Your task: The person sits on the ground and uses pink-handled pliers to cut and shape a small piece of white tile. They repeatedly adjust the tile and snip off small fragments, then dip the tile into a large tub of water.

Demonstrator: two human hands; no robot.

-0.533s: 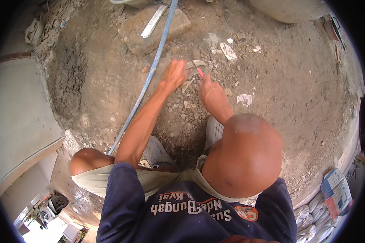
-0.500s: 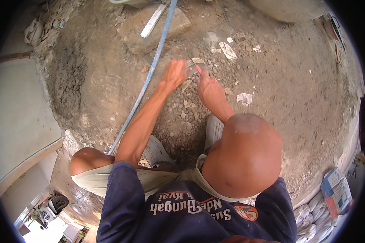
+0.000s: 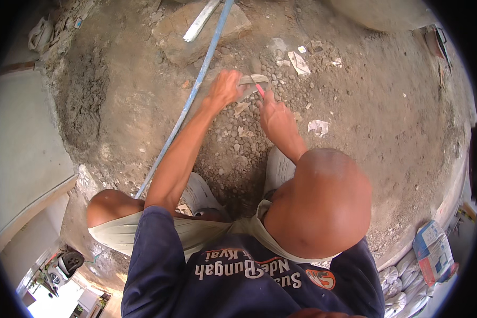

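Note:
Out in front of me, my left hand point(image 3: 225, 87) is closed on one end of a pale, curved grey-beige band point(image 3: 261, 78); its exact kind does not show. My right hand point(image 3: 276, 115) grips a small tool with a pink handle point(image 3: 260, 90) and a thin dark blade-like tip, which looks like a knife. The tip points up and left, over or against the band near my left fingers; whether it touches is unclear. Both hands are above stony ground between my knees.
A long blue pipe point(image 3: 196, 87) slants past my left forearm. Beyond it, a whitish strip point(image 3: 201, 21) rests on a stone slab point(image 3: 230, 26). Pale scraps point(image 3: 299, 63) and pebbles point(image 3: 237, 139) dot the dirt. White sacks point(image 3: 408, 286) lie at the lower right.
My left hand has moved slightly up and left with the band, which shows a little more fully. The pink-handled tool stays near it in my right hand, barely shifted.

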